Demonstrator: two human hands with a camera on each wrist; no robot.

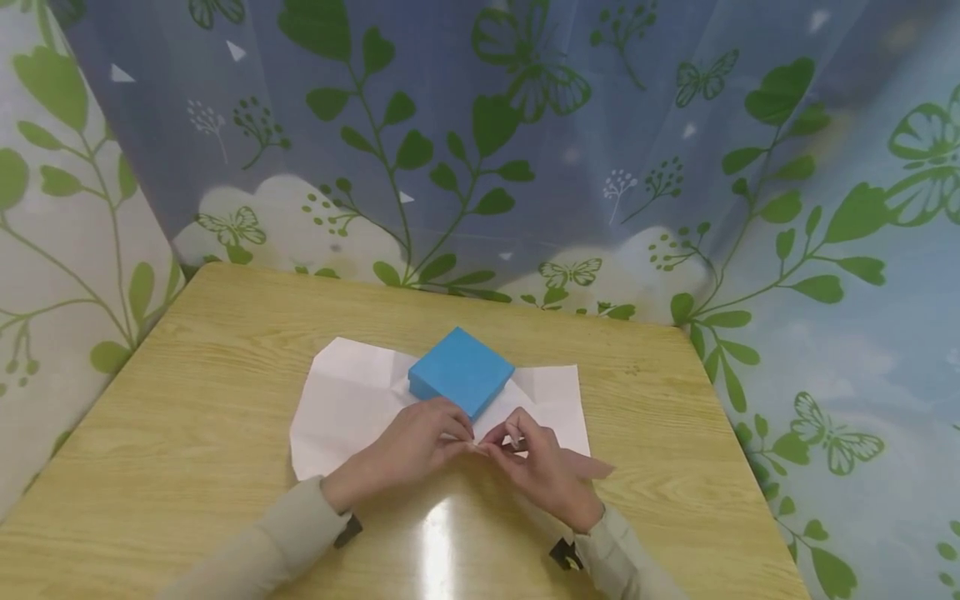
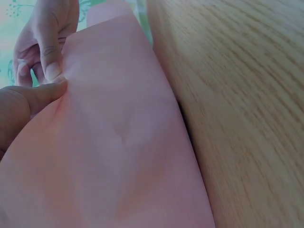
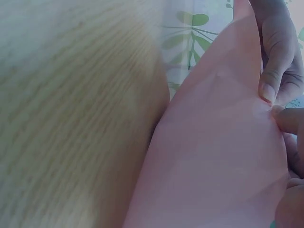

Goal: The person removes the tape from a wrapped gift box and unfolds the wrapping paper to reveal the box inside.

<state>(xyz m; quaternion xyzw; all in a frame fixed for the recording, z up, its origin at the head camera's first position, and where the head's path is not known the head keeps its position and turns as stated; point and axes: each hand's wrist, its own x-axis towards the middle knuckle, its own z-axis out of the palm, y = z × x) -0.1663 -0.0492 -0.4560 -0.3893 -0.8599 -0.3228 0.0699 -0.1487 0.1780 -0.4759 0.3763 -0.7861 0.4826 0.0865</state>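
Observation:
A sheet of paper (image 1: 348, 400), pale on top and pink (image 2: 118, 118) underneath, lies on the table with its near edge raised. On the sheet sits a closed blue box (image 1: 461, 371), turned cornerwise to the person. My left hand (image 1: 420, 442) pinches the raised edge just in front of the box's near corner. Right beside it my right hand (image 1: 543, 471) pinches the same edge, the fingertips of both hands nearly meeting. Both wrist views show the pink underside puckered where the thumbs press. A pink flap (image 1: 592, 465) sticks out beyond the right hand.
The sheet lies on a wood-grain table (image 1: 225, 375). Curtains (image 1: 420, 150) printed with leaves and butterflies hang behind it and along both sides. Dark straps (image 1: 566, 554) show at the wrists near the sleeve cuffs.

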